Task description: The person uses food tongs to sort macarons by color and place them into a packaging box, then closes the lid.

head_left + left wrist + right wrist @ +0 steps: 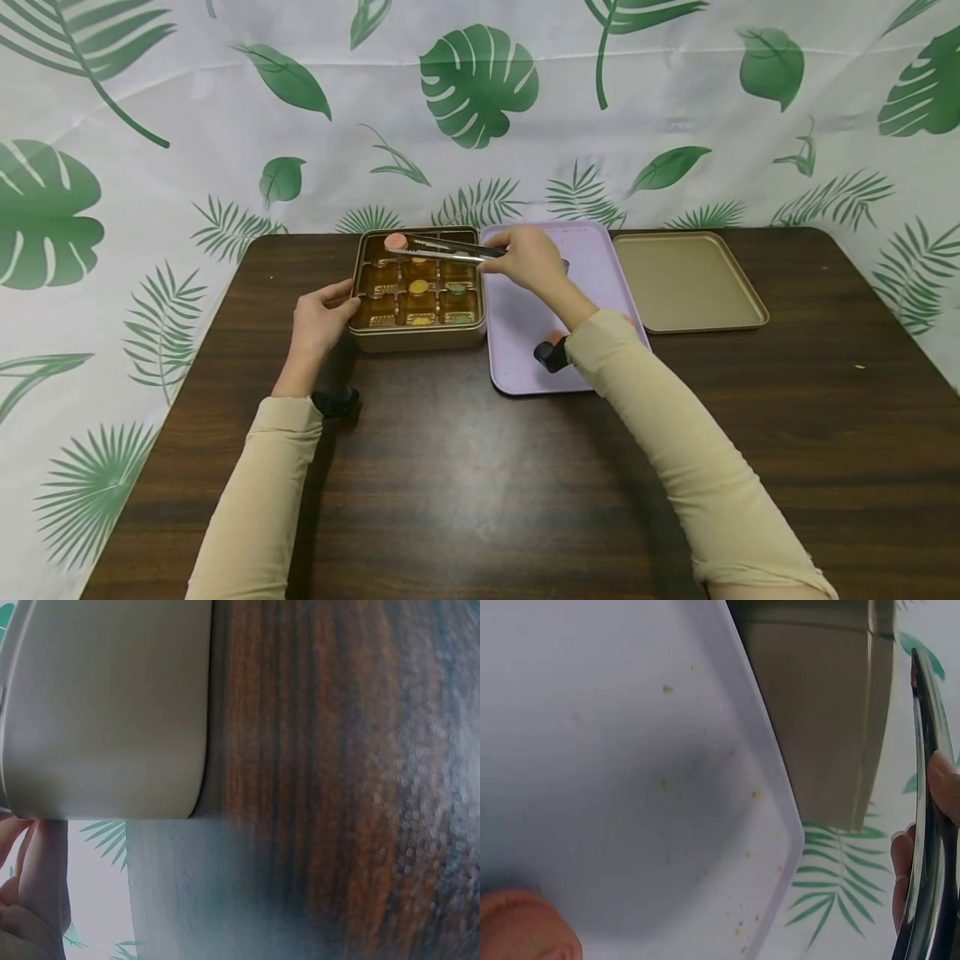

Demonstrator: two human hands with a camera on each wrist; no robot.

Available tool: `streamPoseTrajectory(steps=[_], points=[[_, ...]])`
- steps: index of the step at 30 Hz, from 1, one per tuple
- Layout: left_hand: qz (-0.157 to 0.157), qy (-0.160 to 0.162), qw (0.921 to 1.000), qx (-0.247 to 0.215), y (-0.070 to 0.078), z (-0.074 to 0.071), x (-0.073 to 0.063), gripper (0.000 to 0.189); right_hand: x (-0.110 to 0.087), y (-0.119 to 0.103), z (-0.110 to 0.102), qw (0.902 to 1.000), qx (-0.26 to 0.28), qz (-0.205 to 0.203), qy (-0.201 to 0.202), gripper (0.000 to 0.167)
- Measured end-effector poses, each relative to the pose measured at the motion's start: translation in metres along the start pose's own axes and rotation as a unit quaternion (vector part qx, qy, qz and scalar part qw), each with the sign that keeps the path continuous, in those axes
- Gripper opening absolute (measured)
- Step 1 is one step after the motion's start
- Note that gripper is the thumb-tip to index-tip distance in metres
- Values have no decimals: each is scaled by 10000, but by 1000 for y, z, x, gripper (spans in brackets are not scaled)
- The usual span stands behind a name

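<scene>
Left hand, fingers extended, touches one tin's left side. Right of it: one tray, one lid. Right hand, fingers curled, grips one pair of tongs holding one pink disc above the tin's far left.

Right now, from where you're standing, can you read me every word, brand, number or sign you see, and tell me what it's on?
There are none I can read.
Tin, tray, flat gold lid and tongs: no lettering visible.
Backdrop: printed green leaves, no words.
Small pieces in the tin: too small to tell.
</scene>
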State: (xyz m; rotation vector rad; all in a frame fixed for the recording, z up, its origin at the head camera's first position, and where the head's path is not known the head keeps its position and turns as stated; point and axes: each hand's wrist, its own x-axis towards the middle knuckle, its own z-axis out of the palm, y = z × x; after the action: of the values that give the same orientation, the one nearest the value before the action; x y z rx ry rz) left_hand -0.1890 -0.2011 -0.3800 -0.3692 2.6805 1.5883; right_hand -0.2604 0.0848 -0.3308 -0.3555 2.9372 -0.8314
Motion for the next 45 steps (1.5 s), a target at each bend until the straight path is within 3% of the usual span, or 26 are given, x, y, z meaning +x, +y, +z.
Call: streamPoseTrajectory(steps=[17, 23, 34, 45], points=[[-25, 8, 10000, -50, 1, -1, 0, 42, 2, -11, 16, 9995, -181, 248, -96, 44], [13, 7, 10000, -66, 0, 0, 0, 42, -1, -7, 13, 9994, -161, 274, -128, 51], [81, 6, 10000, -19, -1, 0, 1, 42, -16, 17, -19, 10000, 46, 55, 21, 54], [37, 0, 10000, -56, -2, 1, 0, 43, -49, 66, -57, 9933, 104, -588, 985, 46]])
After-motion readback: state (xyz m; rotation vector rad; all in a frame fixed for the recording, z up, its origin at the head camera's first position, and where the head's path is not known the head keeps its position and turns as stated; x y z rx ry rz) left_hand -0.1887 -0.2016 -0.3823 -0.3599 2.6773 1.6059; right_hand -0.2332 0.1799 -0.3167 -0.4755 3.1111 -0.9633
